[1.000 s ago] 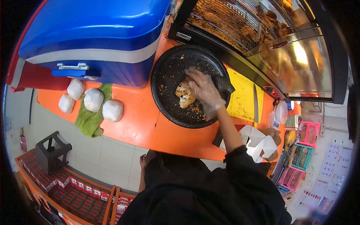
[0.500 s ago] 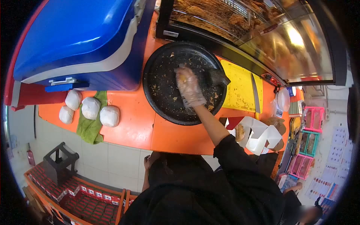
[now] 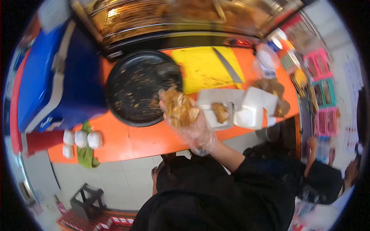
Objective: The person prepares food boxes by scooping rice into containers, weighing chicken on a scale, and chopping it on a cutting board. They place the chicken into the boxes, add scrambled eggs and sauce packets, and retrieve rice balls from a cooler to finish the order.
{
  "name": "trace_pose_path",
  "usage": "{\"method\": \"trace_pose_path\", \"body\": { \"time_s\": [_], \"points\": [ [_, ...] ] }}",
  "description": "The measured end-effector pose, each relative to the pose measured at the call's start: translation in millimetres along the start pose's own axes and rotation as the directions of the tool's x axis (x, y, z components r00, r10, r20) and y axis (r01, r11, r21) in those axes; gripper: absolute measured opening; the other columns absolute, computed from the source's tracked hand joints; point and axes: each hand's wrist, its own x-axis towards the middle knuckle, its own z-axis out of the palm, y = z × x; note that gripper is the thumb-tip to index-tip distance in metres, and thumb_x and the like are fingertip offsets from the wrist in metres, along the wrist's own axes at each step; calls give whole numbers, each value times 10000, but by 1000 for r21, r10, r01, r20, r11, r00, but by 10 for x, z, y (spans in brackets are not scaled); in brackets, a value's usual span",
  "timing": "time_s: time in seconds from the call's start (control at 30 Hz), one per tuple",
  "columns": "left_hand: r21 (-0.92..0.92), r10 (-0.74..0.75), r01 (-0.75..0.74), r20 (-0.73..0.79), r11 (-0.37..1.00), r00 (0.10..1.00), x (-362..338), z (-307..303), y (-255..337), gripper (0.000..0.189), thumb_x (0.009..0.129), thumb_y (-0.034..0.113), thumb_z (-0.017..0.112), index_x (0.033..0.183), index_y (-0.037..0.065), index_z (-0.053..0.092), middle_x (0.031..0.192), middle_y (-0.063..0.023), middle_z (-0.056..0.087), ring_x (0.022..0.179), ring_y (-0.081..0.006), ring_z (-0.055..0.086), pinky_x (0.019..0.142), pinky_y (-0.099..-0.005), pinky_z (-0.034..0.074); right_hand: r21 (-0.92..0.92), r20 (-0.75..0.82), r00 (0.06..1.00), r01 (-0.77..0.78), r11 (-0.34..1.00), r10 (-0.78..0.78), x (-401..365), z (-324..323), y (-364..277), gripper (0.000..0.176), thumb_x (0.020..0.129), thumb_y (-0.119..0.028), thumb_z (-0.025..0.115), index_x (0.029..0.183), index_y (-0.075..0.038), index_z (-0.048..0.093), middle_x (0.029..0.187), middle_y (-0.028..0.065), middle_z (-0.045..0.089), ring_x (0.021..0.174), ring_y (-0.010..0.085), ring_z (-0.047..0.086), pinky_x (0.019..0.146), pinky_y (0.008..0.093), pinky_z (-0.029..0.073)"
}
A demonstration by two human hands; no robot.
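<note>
My right hand [image 3: 198, 134], in a clear plastic glove, is turned palm up near the front of the counter. It is closed around a crumbly piece of fried chicken [image 3: 181, 109]. Just left of the hand lies a round black pan [image 3: 133, 90] scattered with crumbs. An open white takeaway box [image 3: 248, 111] sits to the right, with another piece of chicken [image 3: 220, 112] in it. My left hand [image 3: 154, 174] hangs low beside my body, small and partly hidden, so its grip does not show.
A yellow cutting board [image 3: 200, 69] with a knife [image 3: 228, 66] lies behind the box. A glass food display [image 3: 173, 19] borders the back. To the left stand a blue cooler [image 3: 77, 77] and several white wrapped bundles [image 3: 81, 138] by a green cloth [image 3: 88, 157]. Other people are at the right.
My right hand has come from over the pan toward me, turned palm up and now shows chicken in it. The whole view has shifted, with the pan lying further left.
</note>
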Motion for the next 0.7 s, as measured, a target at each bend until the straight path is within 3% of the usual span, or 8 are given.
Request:
{"method": "trace_pose_path", "body": {
  "time_s": [0.17, 0.3, 0.4, 0.5, 0.57, 0.6, 0.67, 0.7],
  "points": [
    [-42, 222, -224, -58, 974, 973, -523, 483, 553, 325, 945, 138, 388, 1233, -12, 405, 1164, -113, 502, 981, -216, 534, 826, -302, 430, 130, -355, 934, 96, 987, -44, -1327, -552, -650, 458, 899, -384, 429, 1203, -51, 510, 1099, 136, 598, 1021, 277, 576, 878, 419, 469],
    [238, 736, -696, -235, 677, 635, -1053, 991, 1113, 408, 952, 203, 362, 1299, -8, 316, 1259, -146, 398, 1103, -247, 452, 899, -351, 368, 182, -381, 872, 398, 899, -308, -2046, -813, -1310, 384, 885, -292, 512, 1183, -50, 508, 1072, 109, 590, 1010, 254, 576, 863, 393, 476],
    [328, 844, -778, -246, 535, 477, -1280, 1431, 1730, 438, 953, 249, 361, 1310, 1, 306, 1277, -155, 375, 1148, -259, 420, 927, -378, 345, -448, -175, 667, 601, 661, -725, -2096, -1167, -1855, 449, 893, -308, 457, 1243, -28, 474, 1212, 127, 541, 1137, 270, 506, 976, 426, 395],
    [322, 890, -832, -236, 451, 391, -1510, 1799, 2219, 461, 954, 293, 362, 1311, 7, 304, 1286, -152, 363, 1170, -259, 407, 954, -389, 333, -394, -292, 608, 627, 672, -738, -1943, -1095, -2111, 366, 803, 14, 576, 1156, -19, 484, 1088, 105, 548, 1002, 200, 550, 869, 342, 472],
    [256, 896, -863, -215, 435, 388, -1536, 1973, 2446, 474, 956, 314, 364, 1311, 6, 302, 1293, -149, 354, 1184, -253, 398, 980, -391, 323, -993, 81, 383, 115, -40, -920, -1890, -1490, -2152, 324, 823, -6, 531, 1142, 13, 480, 1080, 132, 545, 1013, 204, 539, 876, 331, 464],
    [194, 887, -872, -219, 448, 407, -1529, 2043, 2529, 477, 947, 317, 376, 1316, 23, 306, 1292, -139, 368, 1175, -249, 407, 958, -389, 333, -991, 83, 374, 126, -38, -924, -1885, -1626, -2193, 324, 823, -6, 531, 1142, 13, 480, 1080, 132, 545, 1013, 204, 539, 876, 331, 464],
    [136, 880, -879, -212, 458, 426, -1480, 2165, 2673, 480, 938, 319, 387, 1321, 40, 310, 1291, -130, 383, 1166, -245, 415, 936, -387, 343, -242, -374, 586, 686, 686, -719, -1929, -1654, -2245, 308, 852, -44, 474, 1151, 35, 473, 1063, 131, 548, 993, 218, 540, 877, 317, 453],
    [124, 863, -858, -161, 499, 479, -1446, 2203, 2729, 472, 936, 324, 390, 1310, 42, 330, 1283, -126, 397, 1167, -239, 415, 938, -386, 343, -238, -381, 580, 691, 683, -720, -1992, -1673, -2222, 308, 852, -44, 474, 1151, 35, 473, 1063, 131, 548, 993, 218, 540, 877, 317, 453]
  ]
}}
